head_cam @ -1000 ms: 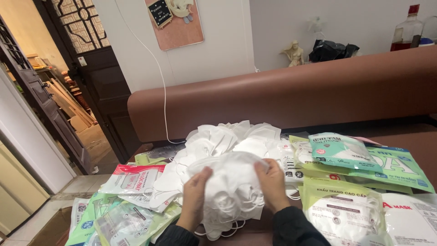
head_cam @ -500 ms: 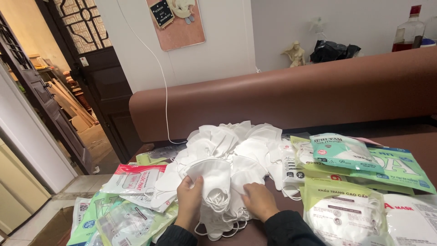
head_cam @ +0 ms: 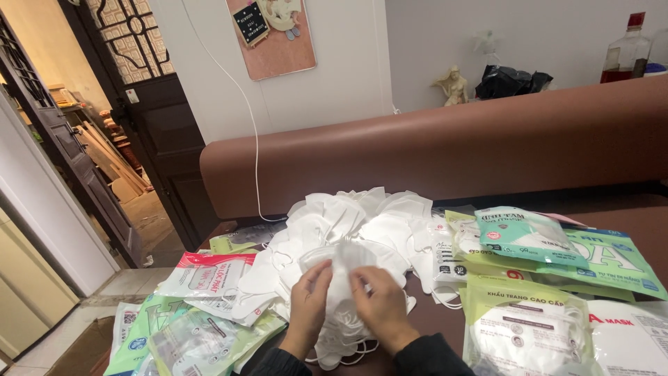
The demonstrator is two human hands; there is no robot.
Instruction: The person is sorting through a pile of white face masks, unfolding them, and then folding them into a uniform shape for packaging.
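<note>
Head view: left hand (head_cam: 306,306) and right hand (head_cam: 379,306) both closed by the fingertips on one folded white fabric face mask (head_cam: 346,268), held upright between them just in front of the large heap of loose white masks (head_cam: 348,223); thumbs and forefingers pinch its two side edges, left and right of the centre fold.

Handling, judged: mask very light, soft, limp; it creases rather than breaks; cloth not slippery; elastic ear loops likely to snag on neighbours in the heap. Best hold appears to be the side edges or the stiffer centre seam, not the loops.

Surface: dark brown tabletop (head_cam: 647,223) under the heap; right of the heap, green and teal printed plastic mask packets (head_cam: 557,244) overlapping; left of the heap, a red-and-white packet (head_cam: 202,275) and more clear-green packets (head_cam: 188,341), some hanging over the edge.

Room: behind the heap, a brown leather sofa back (head_cam: 452,146); a white cable (head_cam: 254,160) runs down the wall; a dark wooden door (head_cam: 160,132) stands open left of the heap; a small pale figurine (head_cam: 454,85) and a glass bottle (head_cam: 626,49) stand beyond the sofa.
</note>
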